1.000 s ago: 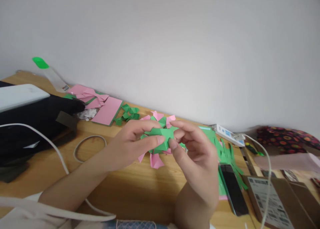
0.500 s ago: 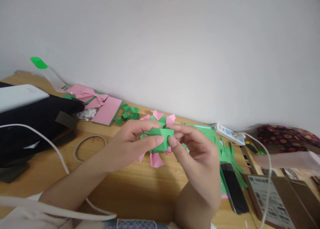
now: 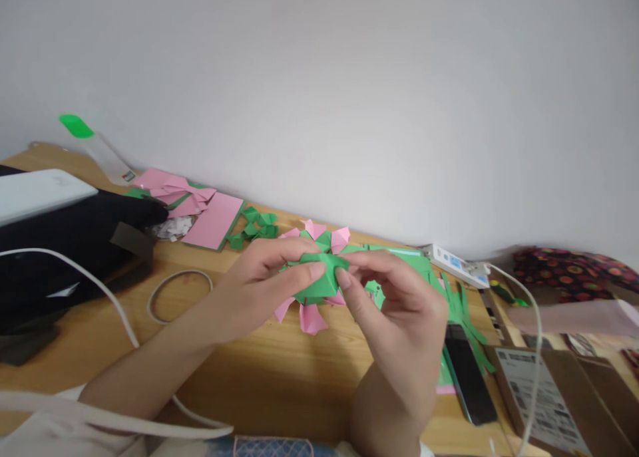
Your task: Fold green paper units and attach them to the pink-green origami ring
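Observation:
Between my two hands is a folded piece of green paper [image 3: 322, 285], its creased faces turned toward me. My left hand [image 3: 272, 277] pinches its left side, thumb on the front and fingers behind. My right hand [image 3: 394, 304] grips the right edge between thumb and index finger. Behind and below the green paper lies a pink and green paper flower [image 3: 313, 318] on the table; its middle is hidden by the paper and my fingers. Small green folded paper pieces [image 3: 257, 225] sit to the left of the flower.
Pink paper sheets [image 3: 214, 221] lie at the back left beside a clear bottle with a green cap [image 3: 77, 126]. On the right are green paper strips [image 3: 462, 310], a phone [image 3: 469, 374], a power strip [image 3: 456, 265] and a cardboard box [image 3: 554, 397]. A white cable [image 3: 114, 301] crosses the left side.
The green paper has tilted and its right edge is bent further in under my right thumb. My right hand has shifted slightly right. My left hand has barely moved.

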Action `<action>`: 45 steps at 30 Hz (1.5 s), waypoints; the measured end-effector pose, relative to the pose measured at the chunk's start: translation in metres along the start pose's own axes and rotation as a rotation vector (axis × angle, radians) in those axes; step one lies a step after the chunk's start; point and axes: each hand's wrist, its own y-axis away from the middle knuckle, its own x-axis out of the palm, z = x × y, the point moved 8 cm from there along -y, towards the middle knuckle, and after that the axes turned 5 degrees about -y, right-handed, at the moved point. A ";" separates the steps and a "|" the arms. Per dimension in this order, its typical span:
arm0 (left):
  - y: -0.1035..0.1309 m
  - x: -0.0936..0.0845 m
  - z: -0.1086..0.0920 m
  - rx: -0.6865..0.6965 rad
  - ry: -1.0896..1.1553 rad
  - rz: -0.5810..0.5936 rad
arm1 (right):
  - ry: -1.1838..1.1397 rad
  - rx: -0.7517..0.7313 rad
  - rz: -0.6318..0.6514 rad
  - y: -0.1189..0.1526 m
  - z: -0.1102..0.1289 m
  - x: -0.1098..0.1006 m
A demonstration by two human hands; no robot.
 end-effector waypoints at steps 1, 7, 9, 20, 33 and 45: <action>0.000 0.000 0.001 -0.004 0.021 -0.009 | 0.012 -0.030 0.007 0.000 0.002 0.000; 0.002 -0.004 0.007 -0.025 0.168 -0.082 | 0.036 -0.195 -0.028 0.003 0.015 0.000; 0.002 -0.002 0.006 -0.018 0.206 -0.059 | 0.039 -0.244 -0.038 0.004 0.019 0.001; 0.005 -0.001 0.003 -0.021 0.105 -0.008 | 0.072 -0.302 -0.025 0.006 0.025 0.001; 0.007 -0.003 -0.007 0.066 0.110 -0.042 | 0.179 -0.439 0.038 0.008 0.035 0.006; 0.006 -0.009 -0.009 0.082 0.017 -0.136 | 0.204 -0.445 0.195 0.010 0.034 0.013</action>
